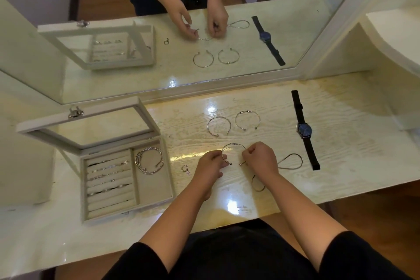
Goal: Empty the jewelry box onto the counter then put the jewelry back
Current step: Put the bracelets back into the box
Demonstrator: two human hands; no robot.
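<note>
Beyond both grips, the bench (pixel 341 148) runs to the lower frame of the mirror (pixel 159 63). Its front edge lies behind the wrists, toward the person. A strip of bare bench top separates the left grip (pixel 210 163) from the jewelry box (pixel 127 212), which stands open well out to that grip's left. Only a small ring (pixel 184 168) lies in this strip, just beside the left grip.

The cuff bracelet (pixel 233 146) spans the gap between the two grips. Its arch points away from the person and its two ball ends point back toward them. I cannot tell whether it is touching the bench.

The left grip pinches the cuff's left side between thumb and fingers. The right grip (pixel 259 157) is curled tight like a fist and clamps the right end.

Just past the grips lie two more bangles (pixel 219 126), side by side. A chain loop (pixel 291 161) lies just outside the right grip, with a watch (pixel 304 130) farther out. A dark band (pixel 258 183) lies against the right wrist. The box holds stacked bangles (pixel 150 160) and rows of rings (pixel 109 173).
</note>
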